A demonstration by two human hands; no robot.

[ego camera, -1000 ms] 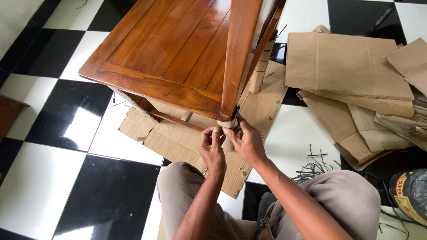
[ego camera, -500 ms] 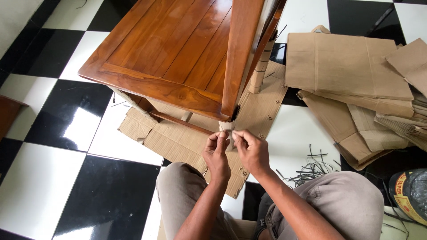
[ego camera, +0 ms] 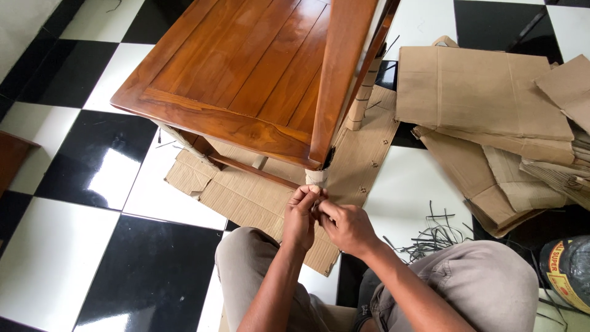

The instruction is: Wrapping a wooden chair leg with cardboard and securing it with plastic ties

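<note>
A brown wooden chair stands on flat cardboard on a black and white tiled floor. Its near leg is wrapped in tan paper or cardboard. My left hand and my right hand meet just below the seat corner, both pinching the wrapping on that leg. The fingers are closed tight together, and they hide the lower part of the leg.
Folded cardboard sheets pile up at the right. Black strap offcuts lie on a white tile beside my right knee. A dark roll with a yellow and red label sits at the far right. Another wrapped chair leg stands behind.
Both hands have slid down the wrapped leg and drawn closer together, from just under the seat corner to lower on the leg.
</note>
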